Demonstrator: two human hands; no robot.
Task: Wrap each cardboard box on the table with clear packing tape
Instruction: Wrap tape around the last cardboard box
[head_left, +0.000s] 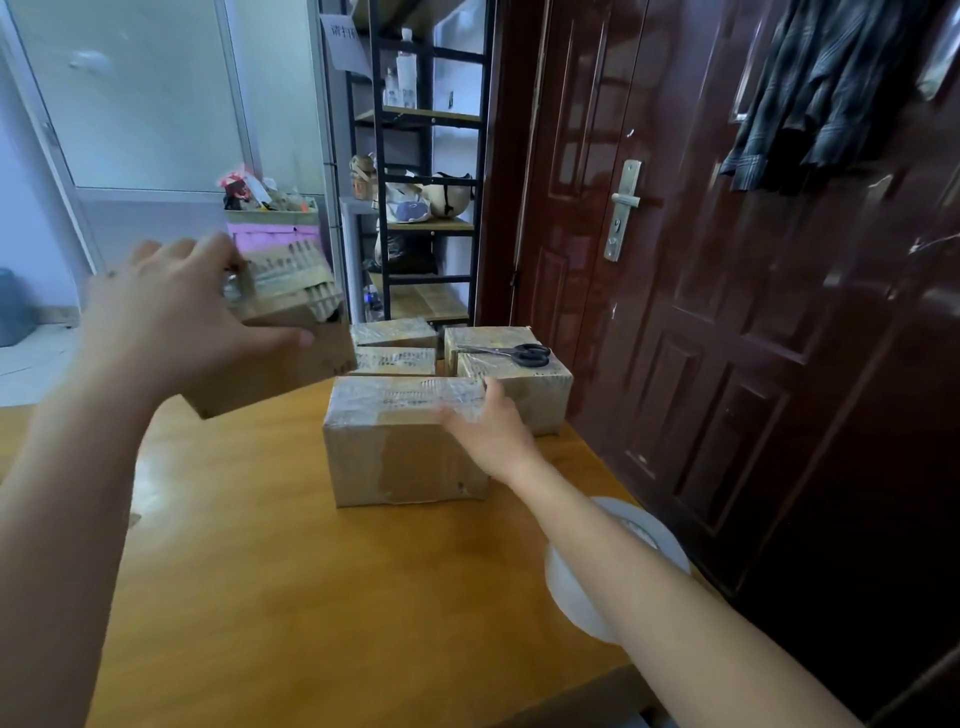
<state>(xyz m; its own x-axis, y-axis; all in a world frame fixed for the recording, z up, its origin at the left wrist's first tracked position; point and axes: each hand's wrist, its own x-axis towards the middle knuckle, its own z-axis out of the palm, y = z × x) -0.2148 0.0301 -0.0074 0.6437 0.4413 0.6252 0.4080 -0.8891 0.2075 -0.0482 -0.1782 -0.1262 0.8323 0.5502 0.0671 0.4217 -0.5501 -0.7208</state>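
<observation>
Cardboard boxes: 5 in view. 1 raised box (280, 338) off the table, 1 large front box (405, 441), 1 right box (511, 384), 2 small rear boxes (393, 332) (393, 361). Scissors (511, 353): 1 pair. Tape roll (597, 571): 1, partly hidden. Hands: 2, left hand (171, 322), right hand (488, 431). Table (291, 597): 1.

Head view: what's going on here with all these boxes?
A person is taping cardboard boxes at a wooden table. The left hand holds one box up in the air; the right hand rests open on the nearest taped box. More taped boxes sit behind, one carrying scissors. The tape roll lies under the right forearm.
</observation>
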